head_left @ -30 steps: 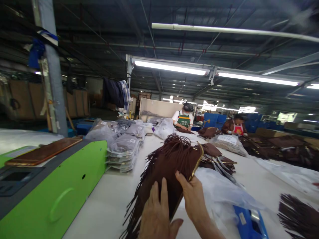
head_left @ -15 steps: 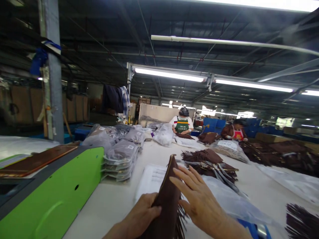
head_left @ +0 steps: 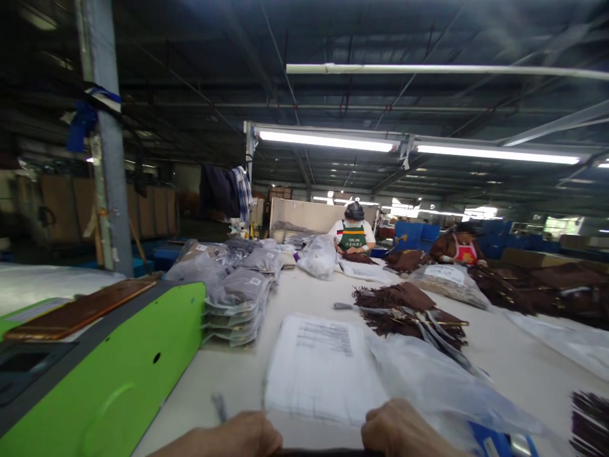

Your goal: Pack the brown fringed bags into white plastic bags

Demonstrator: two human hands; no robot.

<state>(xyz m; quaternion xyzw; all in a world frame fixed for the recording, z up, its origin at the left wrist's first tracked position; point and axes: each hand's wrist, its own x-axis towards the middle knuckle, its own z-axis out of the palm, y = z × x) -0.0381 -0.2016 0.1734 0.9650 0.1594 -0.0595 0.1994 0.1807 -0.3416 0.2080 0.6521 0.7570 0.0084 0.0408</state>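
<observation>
My left hand (head_left: 238,435) and my right hand (head_left: 397,429) are both closed at the bottom of the view, well apart from each other. Between them runs the dark edge of the brown fringed bag (head_left: 328,452), gripped at either side; most of it lies below the picture. Just beyond is a stack of white printed plastic bags (head_left: 323,374). A loose clear plastic bag (head_left: 438,371) spreads beside the stack, near my right hand. Farther off lies a pile of brown fringed bags (head_left: 404,308) with grey straps.
A green machine (head_left: 157,374) borders the left, with a flat brown case (head_left: 80,311) on top. Behind it stand stacked packed bags (head_left: 238,298). Two people sit across the white table (head_left: 295,292), near more brown bags (head_left: 547,289). Dark fringe (head_left: 590,422) shows at far right.
The brown bag has dropped from upright in front of me to the bottom edge. My right hand, spread against it before, is now closed on it, and my hands are farther apart.
</observation>
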